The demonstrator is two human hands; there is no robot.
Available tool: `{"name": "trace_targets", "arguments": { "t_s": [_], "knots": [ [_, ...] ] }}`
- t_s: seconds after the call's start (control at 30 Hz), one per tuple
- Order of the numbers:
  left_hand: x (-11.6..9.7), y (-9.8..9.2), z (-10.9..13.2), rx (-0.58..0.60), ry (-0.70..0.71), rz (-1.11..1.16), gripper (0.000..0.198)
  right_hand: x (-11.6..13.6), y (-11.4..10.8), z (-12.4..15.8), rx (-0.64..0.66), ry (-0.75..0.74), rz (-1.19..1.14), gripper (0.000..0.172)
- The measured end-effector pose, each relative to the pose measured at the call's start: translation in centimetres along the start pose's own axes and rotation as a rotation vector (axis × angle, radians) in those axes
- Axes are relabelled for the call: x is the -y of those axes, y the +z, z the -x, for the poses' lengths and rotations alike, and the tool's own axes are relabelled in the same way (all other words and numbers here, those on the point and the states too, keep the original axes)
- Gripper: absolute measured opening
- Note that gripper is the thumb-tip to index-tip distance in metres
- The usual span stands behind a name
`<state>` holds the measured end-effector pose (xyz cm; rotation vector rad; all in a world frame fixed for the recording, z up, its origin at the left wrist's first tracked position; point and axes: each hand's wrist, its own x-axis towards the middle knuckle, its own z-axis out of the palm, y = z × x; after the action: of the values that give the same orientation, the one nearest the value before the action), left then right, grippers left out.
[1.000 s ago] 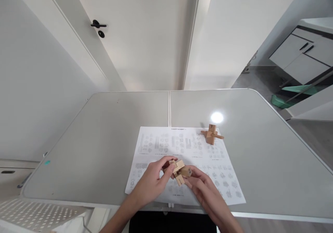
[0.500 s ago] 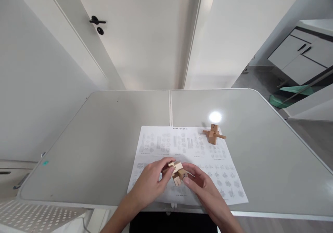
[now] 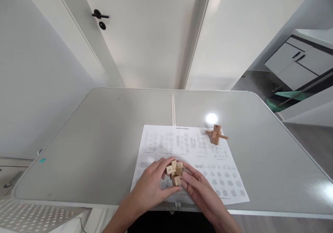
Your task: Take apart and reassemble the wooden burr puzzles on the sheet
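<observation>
A pale wooden interlocking puzzle (image 3: 175, 172) is held just above a printed instruction sheet (image 3: 208, 163), near the table's front edge. My left hand (image 3: 151, 186) grips it from the left, fingers curled round its top and bottom. From the right, my right hand (image 3: 199, 191) pinches it with thumb and fingertips. A second, darker wooden cross-shaped puzzle (image 3: 216, 134) rests on the sheet's far right corner, well clear of both hands.
The grey table (image 3: 104, 135) has a seam running down its middle and rounded corners. A white door with a black handle (image 3: 99, 16) stands behind it. Grey cabinets (image 3: 299, 61) are at the far right; a perforated white surface (image 3: 39, 217) sits at lower left.
Both hands have closed in tighter on the pale puzzle, and its pieces now sit more compactly together. The view has shifted slightly. The darker puzzle has not moved on the sheet.
</observation>
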<state>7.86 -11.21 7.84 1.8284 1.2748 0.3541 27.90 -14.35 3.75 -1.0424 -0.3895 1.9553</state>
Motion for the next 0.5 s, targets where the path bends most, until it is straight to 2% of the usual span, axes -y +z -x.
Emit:
{"name": "trace_targets", "arguments": {
  "t_s": [0.13,0.27,0.4,0.5],
  "knots": [
    [0.9,-0.2,0.0,-0.021,0.075,-0.06,0.066,0.1,0.4,0.0,0.044,-0.008,0.103,0.052],
    [0.9,-0.8,0.2,-0.014,0.154,-0.039,0.063,0.6,0.9,0.3,0.048,0.013,0.254,0.061],
    [0.7,-1.0,0.5,-0.014,0.144,0.011,0.061,0.9,1.6,0.3,0.122,-0.034,0.358,0.062],
    [0.9,-0.9,0.6,-0.017,0.109,0.063,0.064,0.9,1.9,0.6,0.144,-0.103,0.415,0.056]
  ]
}}
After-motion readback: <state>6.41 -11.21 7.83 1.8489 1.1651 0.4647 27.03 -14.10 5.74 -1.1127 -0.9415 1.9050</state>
